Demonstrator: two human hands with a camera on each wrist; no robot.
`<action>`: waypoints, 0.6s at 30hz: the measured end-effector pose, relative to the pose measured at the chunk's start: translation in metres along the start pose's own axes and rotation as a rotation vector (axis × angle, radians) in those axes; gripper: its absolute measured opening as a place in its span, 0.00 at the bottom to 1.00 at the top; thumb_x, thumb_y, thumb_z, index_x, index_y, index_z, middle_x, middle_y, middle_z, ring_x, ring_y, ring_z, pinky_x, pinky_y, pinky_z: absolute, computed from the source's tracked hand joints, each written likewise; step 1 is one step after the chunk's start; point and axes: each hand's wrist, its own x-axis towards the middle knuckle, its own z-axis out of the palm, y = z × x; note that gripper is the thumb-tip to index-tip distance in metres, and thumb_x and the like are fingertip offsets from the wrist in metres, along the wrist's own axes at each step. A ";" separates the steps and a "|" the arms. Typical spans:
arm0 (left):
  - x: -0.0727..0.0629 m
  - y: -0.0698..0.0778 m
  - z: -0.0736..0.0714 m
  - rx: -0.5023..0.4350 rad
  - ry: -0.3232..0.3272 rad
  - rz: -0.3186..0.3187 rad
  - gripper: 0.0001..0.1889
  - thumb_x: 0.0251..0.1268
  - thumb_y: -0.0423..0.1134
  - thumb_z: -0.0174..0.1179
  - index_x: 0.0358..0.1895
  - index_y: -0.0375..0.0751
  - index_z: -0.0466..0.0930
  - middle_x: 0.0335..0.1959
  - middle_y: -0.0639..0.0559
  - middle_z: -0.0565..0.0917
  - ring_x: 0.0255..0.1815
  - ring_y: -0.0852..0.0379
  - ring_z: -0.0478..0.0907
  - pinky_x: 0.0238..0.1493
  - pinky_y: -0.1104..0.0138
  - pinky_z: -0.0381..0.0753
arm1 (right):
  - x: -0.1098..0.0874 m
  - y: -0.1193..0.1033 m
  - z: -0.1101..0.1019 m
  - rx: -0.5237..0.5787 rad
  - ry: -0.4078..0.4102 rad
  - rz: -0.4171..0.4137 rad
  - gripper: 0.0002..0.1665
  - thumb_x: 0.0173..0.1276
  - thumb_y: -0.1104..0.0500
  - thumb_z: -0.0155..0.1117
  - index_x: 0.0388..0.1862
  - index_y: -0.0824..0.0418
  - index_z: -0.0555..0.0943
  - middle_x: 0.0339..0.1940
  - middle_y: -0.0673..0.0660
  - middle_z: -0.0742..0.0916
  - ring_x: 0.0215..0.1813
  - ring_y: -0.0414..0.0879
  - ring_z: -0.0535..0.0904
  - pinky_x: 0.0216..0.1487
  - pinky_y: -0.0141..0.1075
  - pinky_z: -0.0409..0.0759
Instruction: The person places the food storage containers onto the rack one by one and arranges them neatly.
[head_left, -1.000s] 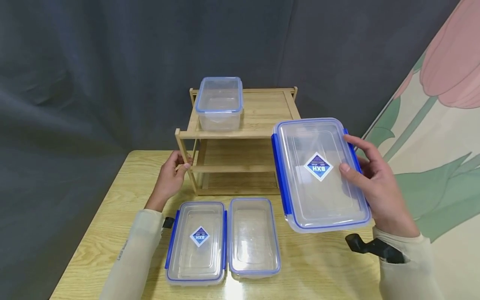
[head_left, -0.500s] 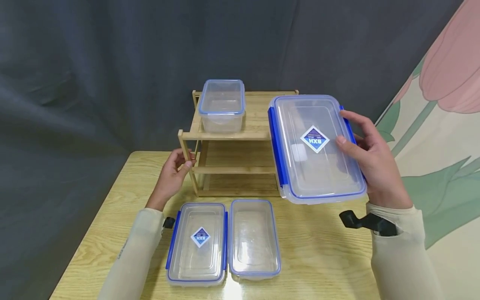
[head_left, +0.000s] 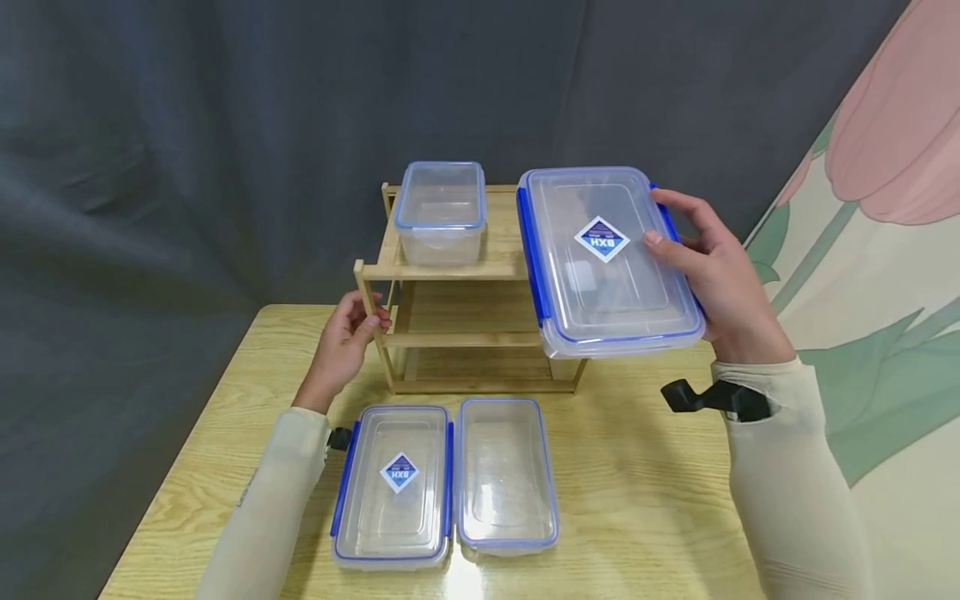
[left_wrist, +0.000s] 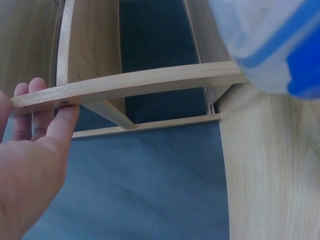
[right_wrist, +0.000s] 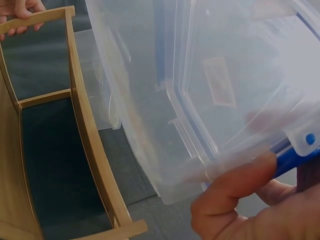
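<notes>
My right hand (head_left: 720, 275) grips a clear lidded food container (head_left: 611, 287) by its right side, thumb on the lid and fingers along the blue clip. The container is raised and tilted, overlapping the right part of the wooden shelf rack (head_left: 465, 340) in the head view. A blue-and-white diamond label marks its lid. At the rack's front left post, my left hand (head_left: 341, 346) pinches the wood between thumb and fingers. In the left wrist view the thumb and fingertips wrap the wooden bar (left_wrist: 150, 80). Another clear container (head_left: 441, 204) stands on the top shelf at the left.
Two more containers lie on the wooden table (head_left: 637, 500) before the rack: a labelled one with blue clips (head_left: 390, 525) and one with a pale blue rim (head_left: 506, 475). A dark curtain (head_left: 225, 125) hangs behind, and a flower-painted wall (head_left: 892, 333) stands at the right.
My right hand has lifted the container up and moved it left, toward the top of the rack. The left hand stays at the post.
</notes>
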 end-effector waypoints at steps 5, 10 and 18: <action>0.003 -0.001 -0.001 0.010 -0.002 -0.008 0.14 0.86 0.31 0.47 0.67 0.37 0.70 0.52 0.41 0.80 0.51 0.56 0.82 0.55 0.72 0.85 | 0.016 -0.004 0.003 0.019 -0.004 0.010 0.34 0.75 0.54 0.70 0.77 0.44 0.71 0.58 0.55 0.82 0.36 0.46 0.92 0.31 0.40 0.90; 0.005 -0.002 -0.002 0.022 0.000 -0.002 0.14 0.86 0.32 0.47 0.67 0.38 0.70 0.52 0.44 0.80 0.50 0.57 0.82 0.55 0.72 0.85 | 0.034 -0.008 0.007 0.019 0.004 0.061 0.37 0.73 0.50 0.73 0.77 0.42 0.70 0.64 0.57 0.76 0.36 0.48 0.92 0.32 0.41 0.91; 0.007 -0.004 -0.001 0.002 0.006 -0.014 0.14 0.86 0.30 0.47 0.67 0.38 0.70 0.53 0.38 0.79 0.50 0.55 0.82 0.54 0.72 0.85 | 0.062 -0.007 0.011 0.090 0.011 0.151 0.37 0.72 0.49 0.74 0.76 0.41 0.70 0.63 0.56 0.75 0.36 0.47 0.91 0.32 0.40 0.91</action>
